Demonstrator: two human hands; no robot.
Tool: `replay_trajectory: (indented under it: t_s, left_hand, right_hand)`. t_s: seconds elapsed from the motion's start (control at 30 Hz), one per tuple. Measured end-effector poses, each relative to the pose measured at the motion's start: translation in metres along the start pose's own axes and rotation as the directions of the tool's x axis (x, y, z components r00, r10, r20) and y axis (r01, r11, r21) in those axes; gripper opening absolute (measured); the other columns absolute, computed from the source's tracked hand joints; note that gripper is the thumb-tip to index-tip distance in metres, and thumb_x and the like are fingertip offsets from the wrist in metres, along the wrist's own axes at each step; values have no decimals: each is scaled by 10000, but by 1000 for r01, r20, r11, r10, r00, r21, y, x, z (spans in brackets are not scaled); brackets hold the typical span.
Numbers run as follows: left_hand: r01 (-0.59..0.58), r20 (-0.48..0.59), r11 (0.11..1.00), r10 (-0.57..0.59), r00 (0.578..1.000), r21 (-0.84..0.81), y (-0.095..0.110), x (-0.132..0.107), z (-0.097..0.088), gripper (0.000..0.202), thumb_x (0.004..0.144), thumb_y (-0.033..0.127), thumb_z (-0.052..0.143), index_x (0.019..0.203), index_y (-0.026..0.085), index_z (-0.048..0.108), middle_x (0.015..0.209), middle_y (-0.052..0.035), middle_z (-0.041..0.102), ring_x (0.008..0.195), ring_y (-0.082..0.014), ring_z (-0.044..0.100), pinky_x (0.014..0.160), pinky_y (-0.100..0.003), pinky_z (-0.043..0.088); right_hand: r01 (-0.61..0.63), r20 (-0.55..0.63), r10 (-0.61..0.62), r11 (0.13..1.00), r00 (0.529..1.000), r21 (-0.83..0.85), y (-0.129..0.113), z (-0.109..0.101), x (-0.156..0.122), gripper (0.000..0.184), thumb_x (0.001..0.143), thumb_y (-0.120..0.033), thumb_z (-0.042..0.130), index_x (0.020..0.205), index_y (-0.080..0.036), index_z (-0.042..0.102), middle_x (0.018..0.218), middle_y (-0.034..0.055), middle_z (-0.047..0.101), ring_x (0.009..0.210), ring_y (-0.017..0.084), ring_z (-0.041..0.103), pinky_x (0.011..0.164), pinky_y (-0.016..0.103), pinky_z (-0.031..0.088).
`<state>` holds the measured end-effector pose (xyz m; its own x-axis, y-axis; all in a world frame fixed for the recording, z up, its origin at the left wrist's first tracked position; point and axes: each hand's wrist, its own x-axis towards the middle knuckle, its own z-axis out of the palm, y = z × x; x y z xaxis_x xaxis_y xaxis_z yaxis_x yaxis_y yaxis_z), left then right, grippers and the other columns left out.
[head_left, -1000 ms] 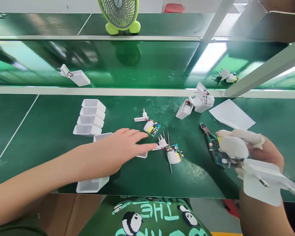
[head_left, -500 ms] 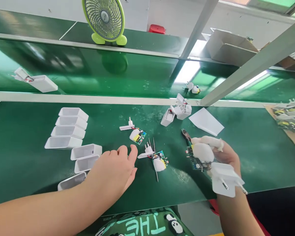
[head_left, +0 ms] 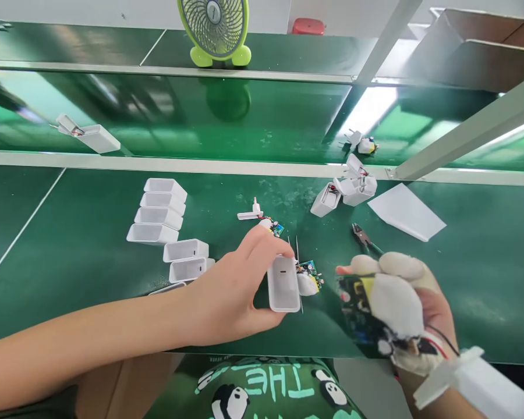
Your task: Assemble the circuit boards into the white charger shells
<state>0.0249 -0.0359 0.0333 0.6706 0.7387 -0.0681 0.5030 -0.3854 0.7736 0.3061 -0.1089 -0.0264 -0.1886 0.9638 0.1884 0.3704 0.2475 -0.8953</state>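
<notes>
My left hand (head_left: 233, 291) grips a white charger shell (head_left: 283, 284), open end turned toward me, above the near part of the green bench (head_left: 87, 256). My right hand (head_left: 413, 302), its fingertips in white finger cots, is closed around a green circuit board (head_left: 361, 311) with a white wrapped part; a white plug cap (head_left: 471, 381) hangs from it on thin wires at the lower right. The two hands are apart, with another board and plug assembly (head_left: 308, 278) lying on the bench between them.
Several empty white shells (head_left: 161, 209) lie in a row at the left, two more (head_left: 187, 260) nearer. A third board with plug (head_left: 262, 218), cutters (head_left: 363, 237), a white sheet (head_left: 406, 212) and assembled shells (head_left: 347, 189) lie farther back. A green fan (head_left: 213, 29) stands on the shelf.
My left hand has picked up a white shell from the bench and lifted it toward the middle. My right hand has come closer to me with the board and plug cap.
</notes>
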Motion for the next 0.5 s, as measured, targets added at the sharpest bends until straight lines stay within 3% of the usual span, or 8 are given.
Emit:
replay_trajectory:
  t_s: [0.07,0.17,0.23,0.33,0.5]
  left_hand:
    - [-99,-21,995,99,995,-8,2,5,1,557,824,157,686,1302,274,424,1270,-68,578,1177,-215,615,926,-329,580]
    - [-216,-64,976,217,974,23,1,8,4,613,855,155,671,1385,274,388,1336,-63,601,1236,-207,605,1003,-319,554]
    - [-233,-106,971,236,966,47,-2,7,5,633,875,178,662,1422,275,360,1358,-59,616,1220,-198,624,998,-302,551]
    - [-240,-131,969,246,960,58,-4,5,6,578,893,216,659,1399,262,384,1324,-53,652,1175,-197,655,1008,-313,543]
    - [-294,-131,955,297,946,47,-4,7,5,557,879,211,690,1355,244,403,1290,-54,677,1153,-206,668,985,-320,557]
  right_hand:
    - [-14,-40,25,968,999,252,-9,10,2,703,853,-744,535,1442,-374,431,1273,129,719,1139,343,721,810,496,670]
    - [-5,-63,47,837,997,547,-17,17,12,681,732,-450,851,1344,-385,560,1287,61,731,1200,323,696,913,459,644]
    - [-8,-49,43,829,998,559,-20,18,19,688,722,-310,871,1343,-374,580,1305,60,724,1168,310,714,859,412,663]
    - [10,-57,25,848,998,530,-21,18,23,702,712,-264,877,1346,-360,593,1308,79,722,1081,299,751,741,365,682]
    - [40,-88,6,859,996,511,-19,20,22,698,722,-192,865,1354,-326,602,1314,101,716,1193,307,702,877,409,659]
